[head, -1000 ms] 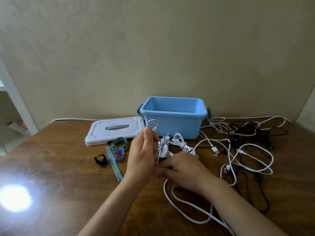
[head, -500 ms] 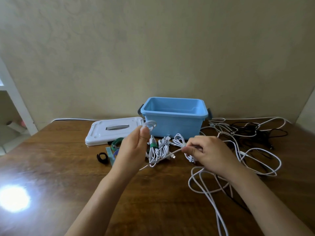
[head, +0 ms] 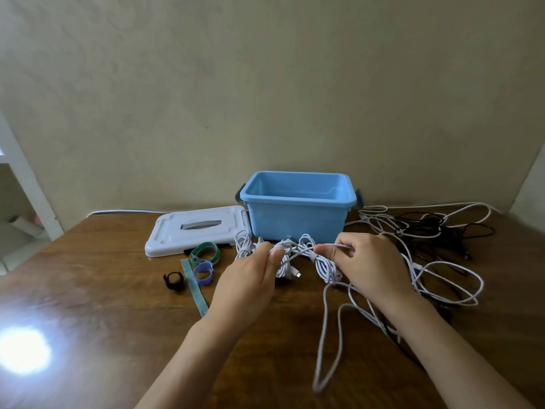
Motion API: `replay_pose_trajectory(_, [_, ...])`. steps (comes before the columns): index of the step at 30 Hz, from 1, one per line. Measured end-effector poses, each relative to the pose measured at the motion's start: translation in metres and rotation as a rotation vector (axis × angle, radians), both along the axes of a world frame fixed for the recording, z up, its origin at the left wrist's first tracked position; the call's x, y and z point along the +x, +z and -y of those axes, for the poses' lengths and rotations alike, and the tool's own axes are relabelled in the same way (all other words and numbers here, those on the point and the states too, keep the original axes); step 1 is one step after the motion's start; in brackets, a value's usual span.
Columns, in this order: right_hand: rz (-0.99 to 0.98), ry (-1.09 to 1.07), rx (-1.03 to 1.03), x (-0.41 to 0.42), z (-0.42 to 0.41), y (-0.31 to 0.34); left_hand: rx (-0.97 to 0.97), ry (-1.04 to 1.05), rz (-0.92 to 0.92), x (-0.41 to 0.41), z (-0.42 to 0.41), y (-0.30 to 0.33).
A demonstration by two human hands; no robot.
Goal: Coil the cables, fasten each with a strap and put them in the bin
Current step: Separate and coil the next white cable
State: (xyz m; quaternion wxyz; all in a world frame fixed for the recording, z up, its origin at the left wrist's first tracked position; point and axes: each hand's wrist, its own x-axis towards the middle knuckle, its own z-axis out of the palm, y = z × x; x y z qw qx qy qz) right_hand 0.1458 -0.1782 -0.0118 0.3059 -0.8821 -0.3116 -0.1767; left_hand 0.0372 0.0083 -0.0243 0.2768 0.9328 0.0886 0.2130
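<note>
Pinching a white cable between my left hand and right hand, I see both closed on it just in front of the open blue bin. Its slack loops down across the wooden table. Coiled white bundles lie beneath; straps sit left by the lid.

A white lid with a grey slot in its middle lies flat on the brown wooden table, left of the fingers and a little farther back. Far to the left of the fingers and nearer the camera, a bright glare spot shines on the wood. Behind the fingers rises a plain beige wall. A white frame stands at the far left edge.
</note>
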Motion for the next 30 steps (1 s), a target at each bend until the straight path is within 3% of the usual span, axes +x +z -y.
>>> replay_pose_trajectory(6, [-0.055, 0.103, 0.011, -0.001, -0.005, -0.003, 0.141, 0.118, 0.05, 0.0, -0.001, -0.002])
replay_pose_trajectory(10, [-0.119, 0.125, 0.053, -0.006, -0.005, -0.001, 0.125, 0.139, 0.059, -0.001, 0.0, 0.001])
replay_pose_trajectory(16, [-0.191, 0.18, 0.03, -0.013, -0.007, 0.003, -0.026, 0.153, 0.11, 0.0, -0.003, 0.003])
replay_pose_trajectory(21, [-0.158, 0.089, 0.002, -0.011, -0.005, 0.005, -0.202, 0.157, 0.152, -0.005, -0.002, 0.01])
replay_pose_trajectory(26, [-0.342, 0.271, 0.216, -0.019, -0.014, 0.0, -0.395, 0.11, 0.063, -0.004, 0.005, 0.01])
replay_pose_trajectory(30, [-0.339, 0.4, 0.224, -0.028, -0.02, -0.002, -0.439, 0.054, 0.071, -0.001, 0.005, 0.006])
